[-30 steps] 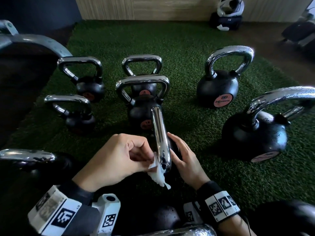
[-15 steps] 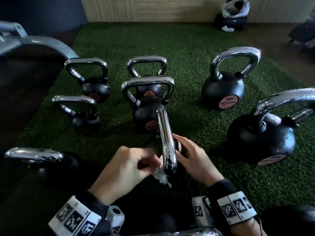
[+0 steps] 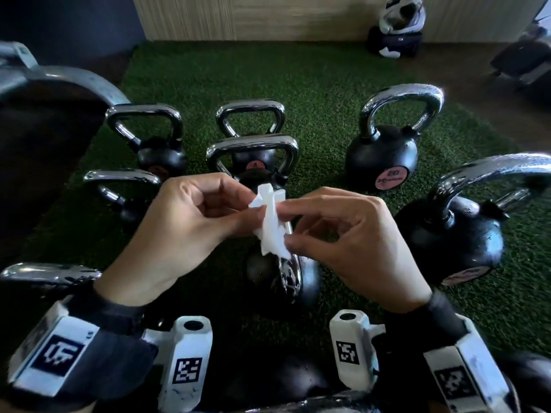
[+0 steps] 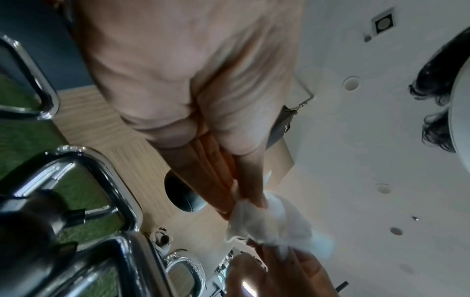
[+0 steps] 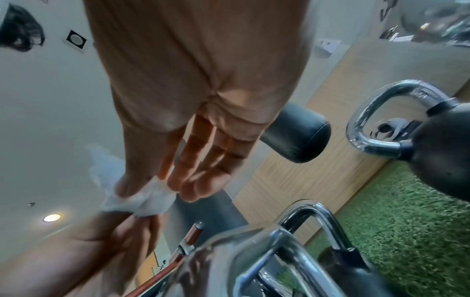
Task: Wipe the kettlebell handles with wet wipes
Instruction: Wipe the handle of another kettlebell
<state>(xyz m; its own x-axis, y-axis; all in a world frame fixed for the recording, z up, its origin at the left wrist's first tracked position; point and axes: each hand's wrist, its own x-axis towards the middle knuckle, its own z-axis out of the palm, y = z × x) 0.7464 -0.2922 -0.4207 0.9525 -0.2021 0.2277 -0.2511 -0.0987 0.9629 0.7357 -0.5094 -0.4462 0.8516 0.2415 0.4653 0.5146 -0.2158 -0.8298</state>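
A crumpled white wet wipe (image 3: 271, 222) hangs in the air between both hands above the nearest kettlebell (image 3: 310, 281). My left hand (image 3: 190, 225) pinches the wipe's left side with curled fingers. My right hand (image 3: 343, 234) pinches its right edge between thumb and forefinger. That kettlebell's chrome handle (image 3: 290, 272) shows below the wipe, touched by neither hand. In the left wrist view the wipe (image 4: 274, 221) hangs from my fingertips. The right wrist view shows the wipe (image 5: 142, 199) under my thumb, the other fingers straight.
Several black kettlebells with chrome handles stand on the green turf (image 3: 313, 84): one behind (image 3: 253, 156), two at left (image 3: 149, 135), two large ones at right (image 3: 384, 150) (image 3: 465, 228). A dark bench (image 3: 38, 138) stands far left. Bags (image 3: 396, 28) lie by the back wall.
Both hands have come up off the kettlebell handle. The wipe, earlier pressed to the handle by my left hand, is now held in the air between both hands.
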